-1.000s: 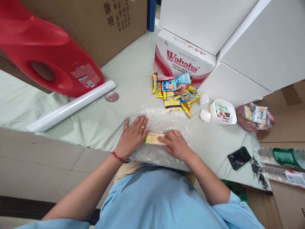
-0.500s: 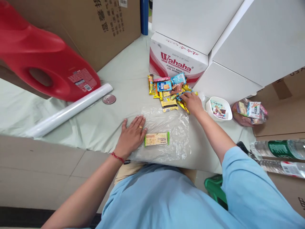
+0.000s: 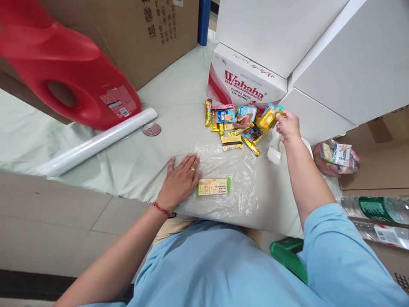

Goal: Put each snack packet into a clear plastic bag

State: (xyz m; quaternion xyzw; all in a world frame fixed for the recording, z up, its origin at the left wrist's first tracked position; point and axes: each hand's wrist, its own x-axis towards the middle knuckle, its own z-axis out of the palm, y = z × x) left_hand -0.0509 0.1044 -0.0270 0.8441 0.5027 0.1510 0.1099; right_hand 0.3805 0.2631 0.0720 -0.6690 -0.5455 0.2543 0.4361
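Observation:
My left hand (image 3: 181,181) lies flat with fingers out, on the left edge of a clear plastic sheet (image 3: 241,198). Just right of its fingertips, a green-ended biscuit packet (image 3: 213,186) rests on that sheet. My right hand (image 3: 288,126) is closed, pinching a yellow snack packet (image 3: 268,120) at the right side of a pile of wrapped snacks (image 3: 233,123). A blue packet shows behind the yellow one. Below the right hand sits a small white block-like thing (image 3: 274,155). My right forearm partly hides a white bowl (image 3: 307,147).
A Wahaha box (image 3: 246,81) stands behind the pile, near white boxes (image 3: 345,51). At left are a red jug (image 3: 79,72), a white roll (image 3: 102,143) and a round disc (image 3: 151,129). To the right are a bag of snacks (image 3: 335,157) and water bottles (image 3: 373,209).
My right hand has moved right from the pile, raising the yellow packet. The small white thing now shows beside the bowl. My left hand stays on the sheet; the view has shifted slightly.

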